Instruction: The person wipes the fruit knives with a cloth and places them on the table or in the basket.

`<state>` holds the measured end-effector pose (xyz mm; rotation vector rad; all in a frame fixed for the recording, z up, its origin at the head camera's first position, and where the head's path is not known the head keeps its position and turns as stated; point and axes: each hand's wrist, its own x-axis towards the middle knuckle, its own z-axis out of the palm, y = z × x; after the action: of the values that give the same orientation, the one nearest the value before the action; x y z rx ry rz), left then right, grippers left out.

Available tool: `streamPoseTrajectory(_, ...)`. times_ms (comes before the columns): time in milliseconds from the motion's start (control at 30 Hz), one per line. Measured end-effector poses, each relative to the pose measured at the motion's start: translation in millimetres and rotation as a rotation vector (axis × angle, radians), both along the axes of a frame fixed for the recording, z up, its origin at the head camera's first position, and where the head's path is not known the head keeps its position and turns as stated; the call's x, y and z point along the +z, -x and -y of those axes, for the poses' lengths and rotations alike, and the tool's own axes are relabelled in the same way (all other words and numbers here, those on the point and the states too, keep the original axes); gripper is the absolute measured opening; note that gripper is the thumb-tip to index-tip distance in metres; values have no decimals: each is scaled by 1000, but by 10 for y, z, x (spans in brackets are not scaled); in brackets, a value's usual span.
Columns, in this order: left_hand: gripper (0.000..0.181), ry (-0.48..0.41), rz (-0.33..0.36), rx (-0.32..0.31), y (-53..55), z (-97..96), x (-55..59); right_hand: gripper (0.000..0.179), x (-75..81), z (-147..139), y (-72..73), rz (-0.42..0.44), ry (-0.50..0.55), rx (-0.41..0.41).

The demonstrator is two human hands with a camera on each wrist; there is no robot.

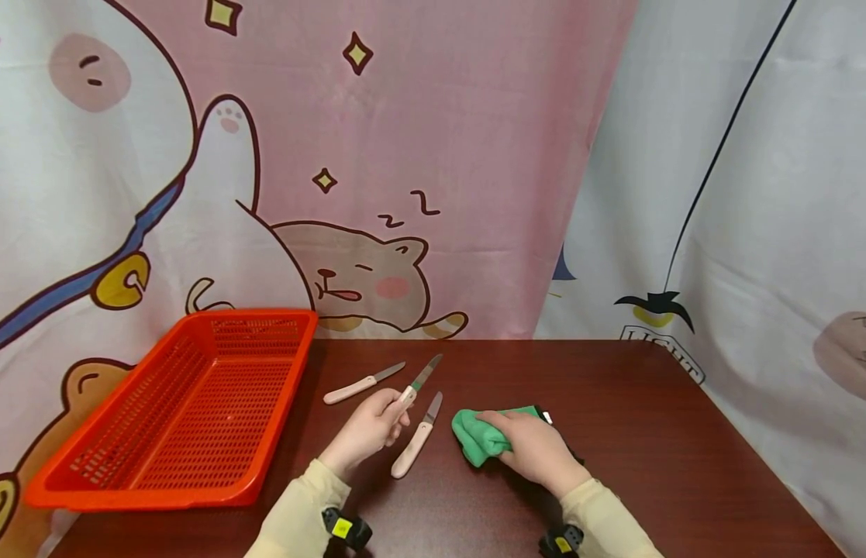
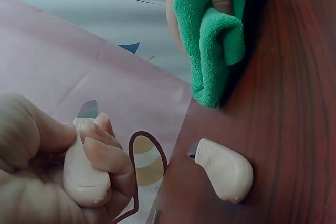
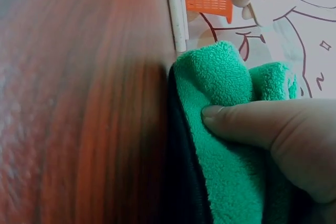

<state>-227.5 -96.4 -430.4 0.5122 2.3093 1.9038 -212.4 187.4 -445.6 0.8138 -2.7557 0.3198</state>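
My left hand (image 1: pixel 366 434) grips a small knife (image 1: pixel 426 373) by its pale handle, blade pointing up and away. In the left wrist view the fingers and thumb wrap around that handle (image 2: pixel 84 174). A green cloth (image 1: pixel 480 439) is bunched under my right hand (image 1: pixel 542 451), with the thumb pressed on its fluffy top in the right wrist view. Between the hands a second knife (image 1: pixel 416 443) lies on the table. Another knife (image 1: pixel 356 387) lies beyond the left hand, its blade toward the back right.
An orange-red perforated plastic basket (image 1: pixel 254 465) stands on the left of the dark wooden table (image 1: pixel 656 434). Behind the table hangs a curtain (image 1: pixel 474 155) printed with cartoon animals.
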Motion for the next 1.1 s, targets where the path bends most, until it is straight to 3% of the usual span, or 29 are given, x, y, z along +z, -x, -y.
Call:
streamPoseTrajectory(200,14,-37,20,-31,-21,-6,14,54,40,-53,-31,49,54,-2)
streamPoseTrajectory(333,17,-59,28,-53,-34,-4,36,57,97,-72,-59,33,139,1)
streamPoseTrajectory(533,21,-120,61,-88,-29,-6,48,70,270,-36,-79,-93,259,17)
streamPoseTrajectory(833,24,-183,87,-143,-31,-30,96,87,489,158,-115,-332,370,108)
streamPoseTrajectory(1100,21,-326,136,-224,-29,-69,155,78,538,364,-137,-389,380,176)
